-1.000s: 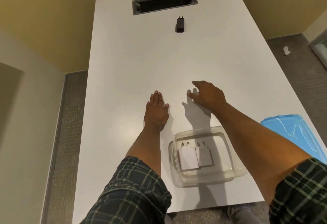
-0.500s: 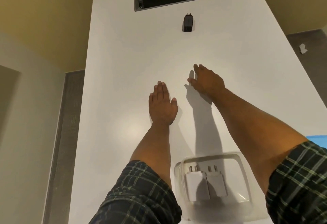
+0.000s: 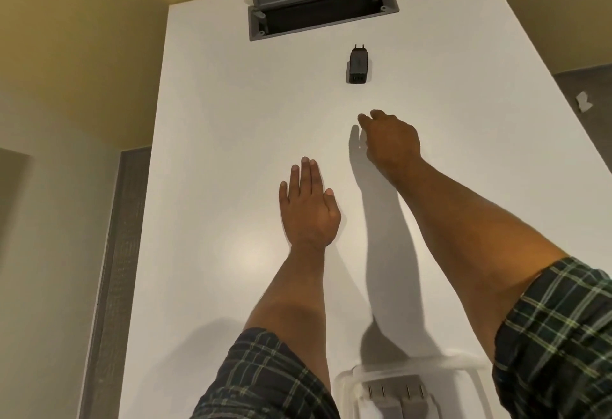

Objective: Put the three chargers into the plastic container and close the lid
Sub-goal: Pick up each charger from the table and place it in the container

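A black charger (image 3: 358,66) lies alone on the far part of the white table (image 3: 231,120), prongs pointing away. My right hand (image 3: 390,140) hovers above the table a short way in front of it, fingers loosely spread, holding nothing. My left hand (image 3: 309,208) rests flat on the table, palm down, fingers together. The clear plastic container (image 3: 347,382) sits at the bottom edge of the view, with two white chargers (image 3: 395,395) side by side inside it, only partly visible. The blue lid is out of view.
An open grey cable hatch (image 3: 318,11) with its flap raised is set into the table just beyond the black charger. The table's left edge drops to grey carpet (image 3: 116,253). A scrap of white paper (image 3: 583,102) lies on the floor at the right.
My right hand has reached farther across the table toward the black charger. The view has shifted forward, so the container slid to the bottom edge and the blue lid left the frame.
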Motion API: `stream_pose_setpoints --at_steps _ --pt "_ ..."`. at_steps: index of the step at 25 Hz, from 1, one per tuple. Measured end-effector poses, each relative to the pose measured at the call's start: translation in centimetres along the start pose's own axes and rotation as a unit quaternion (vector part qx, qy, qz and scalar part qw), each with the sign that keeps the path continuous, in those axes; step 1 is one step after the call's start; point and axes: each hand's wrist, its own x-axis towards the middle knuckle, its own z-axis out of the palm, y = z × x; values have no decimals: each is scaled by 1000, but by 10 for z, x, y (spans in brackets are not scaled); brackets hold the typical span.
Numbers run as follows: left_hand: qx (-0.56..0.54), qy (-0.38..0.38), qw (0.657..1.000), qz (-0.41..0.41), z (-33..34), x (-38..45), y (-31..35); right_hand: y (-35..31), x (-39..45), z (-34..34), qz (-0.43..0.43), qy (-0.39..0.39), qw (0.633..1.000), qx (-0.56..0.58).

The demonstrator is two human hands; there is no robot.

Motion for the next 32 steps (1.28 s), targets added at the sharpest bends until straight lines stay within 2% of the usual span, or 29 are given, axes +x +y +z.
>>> stream_pose_setpoints --at_steps 3,7,13,17,26,32 --pt "1 18 1000 5 3 13 1 -2 28 -3 -3 -4 1000 1" --pt "0 32 999 16 7 32 2 -4 66 -16 1 -69 998 10" --pt "2 47 999 14 9 51 4 0 115 -18 34 -100 994 9" --pt "1 49 999 11 11 53 5 3 134 -21 27 -136 990 0" --pt "-5 39 999 8 9 53 6 -1 138 -30 17 -126 991 -33" --pt "-3 23 1000 5 5 52 6 5 116 -27 35 -100 994 32"
